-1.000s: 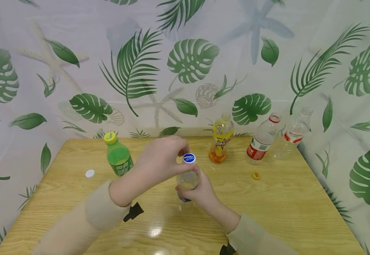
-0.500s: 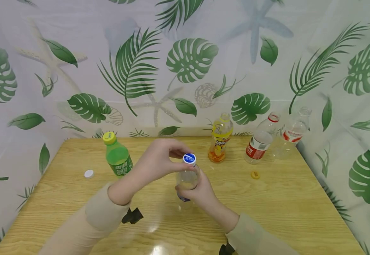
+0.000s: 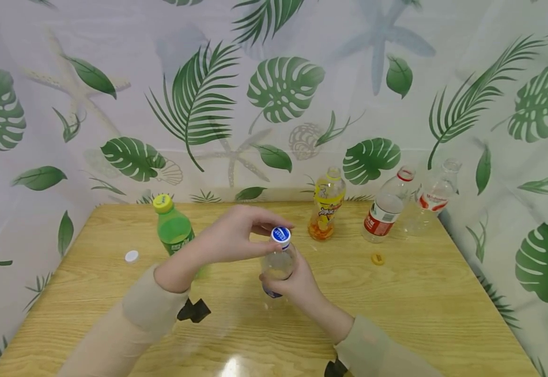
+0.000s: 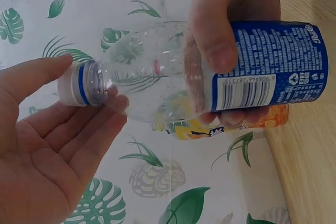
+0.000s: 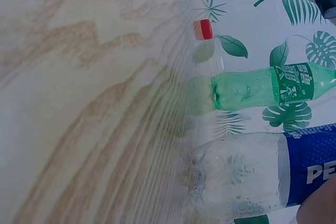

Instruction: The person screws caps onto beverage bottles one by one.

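Bottle [image 3: 276,266]: right hand [image 3: 298,283] grips it, 4 o'clock.
Cap [image 3: 281,235]: left hand [image 3: 233,235] at 10 o'clock, fingers spread around it.
Work: cap-turning, seemingly; next calls for firm pinch.

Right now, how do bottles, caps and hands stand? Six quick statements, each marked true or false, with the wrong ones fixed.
1. The right hand grips the blue-labelled bottle. True.
2. The blue-labelled bottle is uncapped. False: a blue-topped cap sits on it.
3. The green bottle wears a yellow cap. True.
4. The left hand grips the green bottle. False: the left hand is at the blue-topped cap.
5. The yellow-labelled bottle is capped. False: the yellow-labelled bottle has no cap.
6. A loose white cap lies left of the green bottle. True.
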`<act>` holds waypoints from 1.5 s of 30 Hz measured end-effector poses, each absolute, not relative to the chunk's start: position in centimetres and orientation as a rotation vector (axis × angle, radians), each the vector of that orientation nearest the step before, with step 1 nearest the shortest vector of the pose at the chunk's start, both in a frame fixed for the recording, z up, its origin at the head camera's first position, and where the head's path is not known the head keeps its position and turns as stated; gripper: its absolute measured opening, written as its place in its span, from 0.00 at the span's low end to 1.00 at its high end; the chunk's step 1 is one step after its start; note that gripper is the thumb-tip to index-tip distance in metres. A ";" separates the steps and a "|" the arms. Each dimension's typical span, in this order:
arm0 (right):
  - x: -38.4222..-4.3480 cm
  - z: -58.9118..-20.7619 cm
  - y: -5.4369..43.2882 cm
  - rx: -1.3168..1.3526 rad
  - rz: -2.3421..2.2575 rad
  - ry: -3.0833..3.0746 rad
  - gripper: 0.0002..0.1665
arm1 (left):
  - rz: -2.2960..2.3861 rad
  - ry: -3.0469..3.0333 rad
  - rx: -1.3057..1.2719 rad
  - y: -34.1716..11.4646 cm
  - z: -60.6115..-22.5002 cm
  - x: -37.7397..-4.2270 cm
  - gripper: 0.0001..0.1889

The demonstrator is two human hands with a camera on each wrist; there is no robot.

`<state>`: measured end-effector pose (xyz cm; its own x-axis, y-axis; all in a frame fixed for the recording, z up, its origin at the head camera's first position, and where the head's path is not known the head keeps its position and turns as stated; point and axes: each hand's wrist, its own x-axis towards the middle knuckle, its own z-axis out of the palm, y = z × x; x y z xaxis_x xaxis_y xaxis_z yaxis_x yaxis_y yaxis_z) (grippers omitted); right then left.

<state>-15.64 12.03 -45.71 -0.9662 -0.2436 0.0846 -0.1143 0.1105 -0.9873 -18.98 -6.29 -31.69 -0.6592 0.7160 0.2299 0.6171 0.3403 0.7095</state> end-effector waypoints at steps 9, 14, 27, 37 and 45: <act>-15.6 -45.7 12.0 -0.310 -1.993 2.241 0.48 | 1.433 2.593 1.003 -5.4 -33.1 -18.3 0.13; -15.6 -45.7 12.0 -0.290 -1.986 2.249 0.49 | 1.501 2.535 0.993 -5.7 -33.2 -18.4 0.14; -15.6 -45.6 11.9 -0.318 -1.999 2.247 0.44 | 1.388 2.429 1.166 -6.5 -33.0 -18.8 0.19; -15.7 -46.1 11.8 -0.373 -2.011 2.270 0.36 | 1.627 2.625 0.897 -5.2 -34.2 -17.6 0.17; -15.7 -46.2 12.0 -0.321 -2.020 2.266 0.38 | 1.731 2.404 0.912 -5.3 -34.7 -18.2 0.15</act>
